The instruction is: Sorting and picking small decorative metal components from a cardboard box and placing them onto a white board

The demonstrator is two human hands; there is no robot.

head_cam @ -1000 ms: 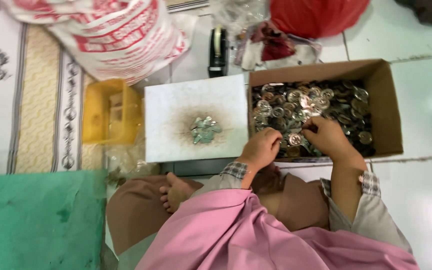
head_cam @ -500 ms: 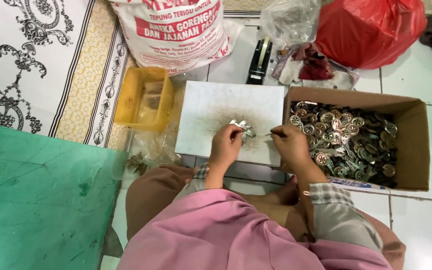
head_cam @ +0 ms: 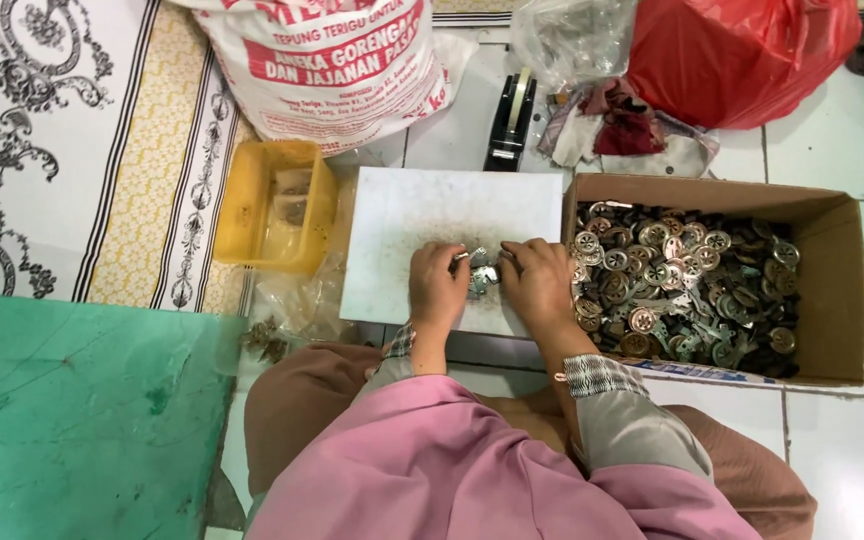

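My left hand (head_cam: 436, 285) and my right hand (head_cam: 535, 280) rest close together on a white board (head_cam: 402, 220) on the floor. Between their fingertips lies a small pile of metal pieces (head_cam: 482, 275); both hands pinch at pieces from it. The exact piece in each hand is hidden by the fingers. To the right stands a cardboard box (head_cam: 837, 290) filled with several round and key-like metal parts (head_cam: 692, 285).
A yellow plastic tray (head_cam: 242, 215) sits left of the board. Behind it are a printed white sack (head_cam: 327, 60), a black tape dispenser (head_cam: 509, 125), a clear bag (head_cam: 577, 40) and a red bag (head_cam: 742, 50). A green sheet (head_cam: 62, 420) covers the lower left.
Both hands left the cardboard box and moved left onto the white board, gathering at the small pile. The view tilted so more of the mat and green sheet shows.
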